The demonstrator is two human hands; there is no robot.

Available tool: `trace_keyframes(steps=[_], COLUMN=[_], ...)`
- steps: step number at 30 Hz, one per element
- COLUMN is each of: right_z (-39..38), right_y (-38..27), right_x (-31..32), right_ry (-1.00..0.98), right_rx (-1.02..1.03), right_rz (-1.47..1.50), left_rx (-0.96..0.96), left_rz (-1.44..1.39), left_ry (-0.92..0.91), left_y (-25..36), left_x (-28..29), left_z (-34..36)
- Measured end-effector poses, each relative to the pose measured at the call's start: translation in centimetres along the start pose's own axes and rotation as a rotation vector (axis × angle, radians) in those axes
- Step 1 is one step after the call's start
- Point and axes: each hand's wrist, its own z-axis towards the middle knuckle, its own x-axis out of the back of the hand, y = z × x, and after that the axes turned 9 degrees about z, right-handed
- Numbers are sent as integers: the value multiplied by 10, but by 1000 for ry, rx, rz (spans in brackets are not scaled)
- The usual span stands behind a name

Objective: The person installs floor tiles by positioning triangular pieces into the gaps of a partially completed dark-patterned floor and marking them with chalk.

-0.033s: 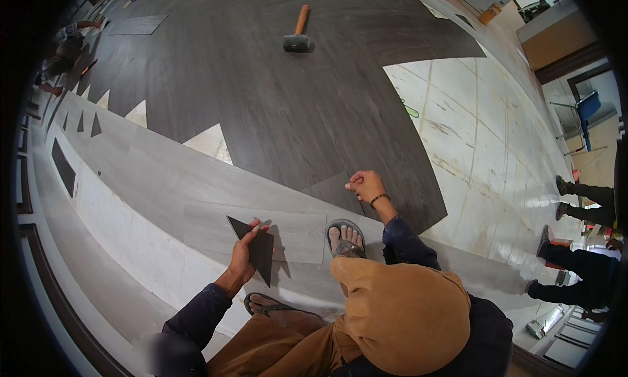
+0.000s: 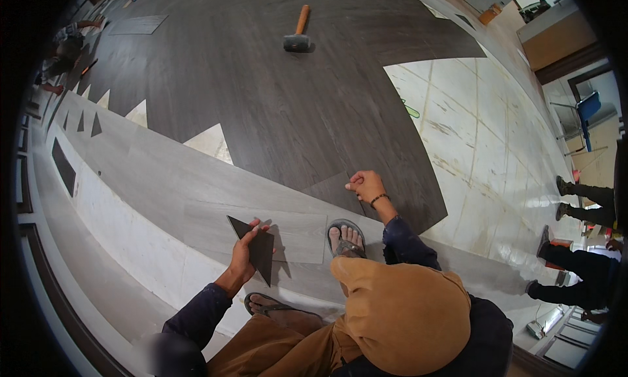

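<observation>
Above the pale grey boards (image 2: 157,156) of the border, the left hand (image 2: 242,256) grasps a dark three-cornered piece (image 2: 263,258) by one side, tilted with a sharp point downward. That grip looks one-sided, so the piece could swing or slip if the fingers loosen, and its thin corner might chip on landing. The near sandal (image 2: 265,305) is close below — a drop could strike the toes.

The right hand (image 2: 367,185) is over the dark floor (image 2: 275,102), thumb and fingers drawn together beside a seamed dark patch (image 2: 330,187); I cannot tell whether something small is pinched there, or whether the fingertips touch the surface. If that patch is loose, a sideways push could open its seams or lift an edge.

Farther left along the border, pale gaps (image 2: 210,143) show in the dark floor. A piece cut to the wrong angle would probably leave a sliver or ride up on its neighbour. The other sandal (image 2: 345,238) is just beside the end of a pale board (image 2: 302,235); if that board is unfixed, shifting weight onto it might make it slide. The mallet (image 2: 297,43) lies well apart from both hands — reaching for it could upset the squatting balance.
</observation>
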Motion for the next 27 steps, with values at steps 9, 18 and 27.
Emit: trace_keyframes(steps=[9,18,27], right_z=[-3,-87,-112], right_y=[-5,-133,-185], right_x=[16,-50,-114], right_ry=[-151,-572,-744], right_rx=[-17,71,7], right_rz=[152,902,974], left_rx=[20,-96,-215], left_rz=[-32,-363,-404], left_ry=[-20,-293,-413], left_y=[3,75,115], left_x=[-2,-39,-29], left_z=[3,-27,-45])
